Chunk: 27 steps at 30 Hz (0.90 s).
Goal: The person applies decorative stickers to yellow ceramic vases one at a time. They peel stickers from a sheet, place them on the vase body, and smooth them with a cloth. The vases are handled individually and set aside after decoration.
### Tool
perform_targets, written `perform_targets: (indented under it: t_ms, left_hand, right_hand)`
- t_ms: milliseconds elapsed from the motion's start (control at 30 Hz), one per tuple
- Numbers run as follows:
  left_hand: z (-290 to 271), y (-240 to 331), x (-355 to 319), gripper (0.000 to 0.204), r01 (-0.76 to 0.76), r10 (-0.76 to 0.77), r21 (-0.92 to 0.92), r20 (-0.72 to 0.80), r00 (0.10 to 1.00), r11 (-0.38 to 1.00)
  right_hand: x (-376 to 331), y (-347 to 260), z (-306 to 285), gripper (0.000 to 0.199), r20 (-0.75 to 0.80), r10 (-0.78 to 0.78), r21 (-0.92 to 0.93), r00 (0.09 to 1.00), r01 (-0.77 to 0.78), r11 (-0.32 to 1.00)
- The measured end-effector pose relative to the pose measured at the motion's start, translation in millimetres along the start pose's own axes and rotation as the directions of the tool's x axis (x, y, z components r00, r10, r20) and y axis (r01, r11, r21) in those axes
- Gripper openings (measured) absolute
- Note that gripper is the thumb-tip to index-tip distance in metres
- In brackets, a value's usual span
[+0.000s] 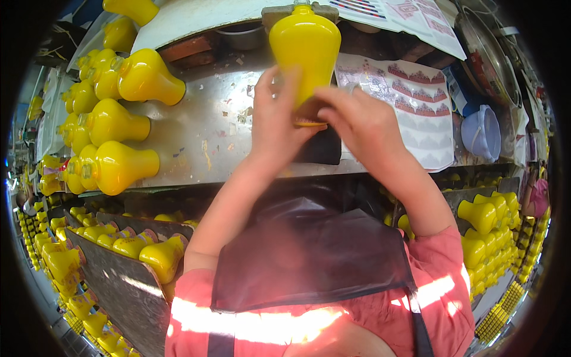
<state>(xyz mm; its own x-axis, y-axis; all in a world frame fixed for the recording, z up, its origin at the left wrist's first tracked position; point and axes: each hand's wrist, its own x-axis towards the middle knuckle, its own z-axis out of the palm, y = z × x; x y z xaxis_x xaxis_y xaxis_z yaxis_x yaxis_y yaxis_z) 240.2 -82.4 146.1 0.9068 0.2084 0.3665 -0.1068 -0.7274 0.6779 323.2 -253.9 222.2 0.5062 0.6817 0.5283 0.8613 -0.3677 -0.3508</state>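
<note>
A glossy yellow bottle point(304, 50), broad at the shoulder and tapering toward me, lies in front of me with its clear glass neck on a grey notched rest point(273, 13). My left hand point(272, 122) is wrapped round the left side of its narrower end, the fingers slightly blurred. My right hand point(367, 122) has its fingers bent together against the right side of that end. Between the hands a reddish-brown strip point(310, 109) lies round the bottle near its base; the right fingertips touch it. A dark cloth point(321, 150) lies beneath.
Several yellow bottles point(122, 166) lie in rows at the left of the metal table point(196, 131). To the right are a sheet of red printed patterns point(422, 98) and a pale blue bucket point(482, 134). Racks of yellow bottles point(162, 257) stand beside me on both sides.
</note>
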Motion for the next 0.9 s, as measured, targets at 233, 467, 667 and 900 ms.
perform_targets:
  t_ms: [233,467,667,900]
  left_hand:
    - [2.3,-17.4,-2.0,0.108,-0.091,0.088,-0.122,-0.031,0.996,0.988]
    - [-9.4,-14.5,-2.3,0.102,-0.061,0.077,-0.14,0.112,0.991,0.988]
    - [-8.0,-16.4,-1.2,0.102,-0.056,0.074,-0.138,0.13,0.989,0.989]
    - [-2.5,-21.8,-4.2,0.099,-0.009,0.019,-0.151,0.067,0.998,0.989]
  right_hand:
    - [-16.8,-0.9,12.1,0.024,-0.115,-0.291,0.089,0.95,0.302,0.949]
    - [-16.9,3.4,15.1,0.035,-0.207,0.218,0.155,0.954,-0.189,0.97]
    - [-44.5,-4.9,23.6,0.027,-0.094,0.153,0.422,0.984,-0.1,0.901]
    - [-45.6,-9.6,29.7,0.036,-0.259,-0.145,0.183,0.955,0.196,0.963]
